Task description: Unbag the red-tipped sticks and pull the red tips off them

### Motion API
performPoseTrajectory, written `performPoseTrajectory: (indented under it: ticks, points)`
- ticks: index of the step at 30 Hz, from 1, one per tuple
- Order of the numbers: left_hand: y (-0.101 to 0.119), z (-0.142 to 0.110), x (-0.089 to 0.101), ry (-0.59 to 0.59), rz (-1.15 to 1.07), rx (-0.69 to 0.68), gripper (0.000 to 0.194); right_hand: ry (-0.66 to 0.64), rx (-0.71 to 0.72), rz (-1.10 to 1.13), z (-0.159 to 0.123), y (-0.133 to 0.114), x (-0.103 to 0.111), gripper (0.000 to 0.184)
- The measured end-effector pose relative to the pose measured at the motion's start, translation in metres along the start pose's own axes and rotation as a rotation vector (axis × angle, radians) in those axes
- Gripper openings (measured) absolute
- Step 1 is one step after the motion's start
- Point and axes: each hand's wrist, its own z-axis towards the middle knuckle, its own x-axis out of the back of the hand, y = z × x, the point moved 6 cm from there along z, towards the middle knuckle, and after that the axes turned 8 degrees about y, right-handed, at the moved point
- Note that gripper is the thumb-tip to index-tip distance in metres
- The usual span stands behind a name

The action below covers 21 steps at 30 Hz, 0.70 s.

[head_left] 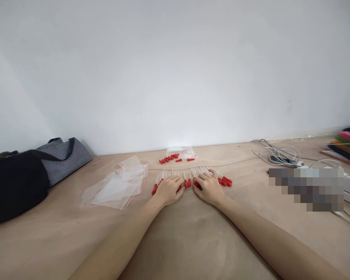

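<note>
A row of glass droppers with red rubber bulbs (pixel 187 183) lies on the table, the thin clear tubes pointing toward the wall. My left hand (pixel 169 190) curls over the left part of the row, with a red bulb showing between its thumb and fingers. Over the right part, my right hand (pixel 209 188) bends its fingers around more bulbs and hides some of them. Between the hands a few droppers lie uncovered. Several others stick out at the right end, past my right hand, and one red bulb (pixel 154 189) shows at the far left end.
Farther back are more red bulbs (pixel 169 158) and loose clear tubes by a plastic bag (pixel 180 151). Clear zip bags (pixel 116 184) lie left. A black and striped bag (pixel 61 159) stands far left. Right are coiled cables (pixel 275 151), a blurred-out patch and coloured folded material (pixel 348 146).
</note>
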Motion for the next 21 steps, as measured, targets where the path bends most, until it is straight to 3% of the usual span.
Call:
performPoseTrajectory:
  ticks: [9, 15, 21]
  points:
    - [-0.005, -0.009, 0.008, 0.111, 0.020, 0.045, 0.019, 0.109, 0.020, 0.024, -0.003, 0.000, 0.006, 0.014]
    - [-0.011, -0.029, 0.018, 0.239, 0.043, 0.087, 0.027, 0.089, 0.085, 0.112, 0.000, -0.014, 0.006, 0.017]
    - [-0.020, -0.049, 0.024, 0.192, 0.058, 0.111, 0.031, 0.062, 0.036, 0.047, 0.008, -0.024, -0.001, 0.020]
